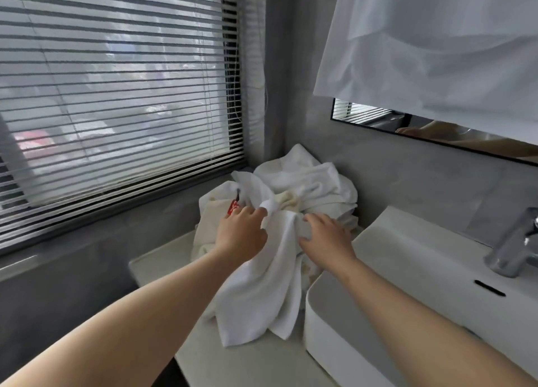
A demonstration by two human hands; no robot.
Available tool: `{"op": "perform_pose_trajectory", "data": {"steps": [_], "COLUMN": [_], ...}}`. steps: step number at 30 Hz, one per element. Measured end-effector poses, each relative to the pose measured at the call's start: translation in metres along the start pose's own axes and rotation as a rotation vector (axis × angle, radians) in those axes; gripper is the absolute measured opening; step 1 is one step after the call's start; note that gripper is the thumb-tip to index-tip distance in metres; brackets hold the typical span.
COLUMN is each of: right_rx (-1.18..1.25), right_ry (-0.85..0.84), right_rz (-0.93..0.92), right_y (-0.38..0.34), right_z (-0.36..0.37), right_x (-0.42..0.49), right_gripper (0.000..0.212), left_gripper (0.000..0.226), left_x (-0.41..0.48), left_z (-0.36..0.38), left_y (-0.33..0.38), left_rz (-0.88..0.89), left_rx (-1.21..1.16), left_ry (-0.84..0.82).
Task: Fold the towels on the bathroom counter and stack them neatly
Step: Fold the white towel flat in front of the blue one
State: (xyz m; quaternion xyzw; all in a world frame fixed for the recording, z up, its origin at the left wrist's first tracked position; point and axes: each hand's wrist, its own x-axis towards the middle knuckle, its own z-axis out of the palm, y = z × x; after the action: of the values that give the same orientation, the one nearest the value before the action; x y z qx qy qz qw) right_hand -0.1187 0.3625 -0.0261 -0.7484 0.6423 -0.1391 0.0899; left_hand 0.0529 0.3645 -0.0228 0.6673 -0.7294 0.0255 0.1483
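A crumpled white terry towel [262,293] runs lengthwise from the heap of white towels [308,177] in the back corner toward the front edge of the pale bathroom counter [256,363], loose end nearest the viewer. 2 hands clutch its far end: the left hand [241,232] pinches a bunched corner, the right hand [326,238] curls over a fold. The white rectangular basin [326,337] stands just beside its right edge; bare counter lies in front.

Daylight is filtering through slatted blinds [116,95] on the left; a mirror [378,119] is hanging on the grey wall [291,66], above a white sink [407,241] and chrome tap [512,250].
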Motion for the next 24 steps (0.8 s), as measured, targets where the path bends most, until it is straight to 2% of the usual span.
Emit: {"op": "perform_pose_trajectory", "data": {"steps": [5,9,14,19,24], "right_rx": [0.052,0.115,0.198,0.140,0.107], "right_ry": [-0.026,0.034,0.077,0.120,0.105], "right_rz": [0.024,0.086,0.189,0.290,0.372], "right_y": [-0.005,-0.006,-0.018,-0.033,-0.033], "right_z": [0.016,0.018,0.024,0.027,0.037], "right_x": [0.035,0.058,0.090,0.122,0.142], "right_gripper": [0.044,0.038,0.043,0.044,0.049], "left_gripper": [0.040,0.039,0.042,0.042,0.041], "left_x": [0.036,0.067,0.103,0.144,0.172], "left_z": [0.016,0.022,0.025,0.026,0.036], "left_y": [-0.018,-0.028,-0.049,-0.077,-0.085], "left_rz": [0.000,0.061,0.157,0.271,0.306], "left_rx": [-0.048,-0.092,-0.148,-0.169,-0.203], "left_ry": [-0.031,-0.044,-0.073,-0.078,-0.117]}}
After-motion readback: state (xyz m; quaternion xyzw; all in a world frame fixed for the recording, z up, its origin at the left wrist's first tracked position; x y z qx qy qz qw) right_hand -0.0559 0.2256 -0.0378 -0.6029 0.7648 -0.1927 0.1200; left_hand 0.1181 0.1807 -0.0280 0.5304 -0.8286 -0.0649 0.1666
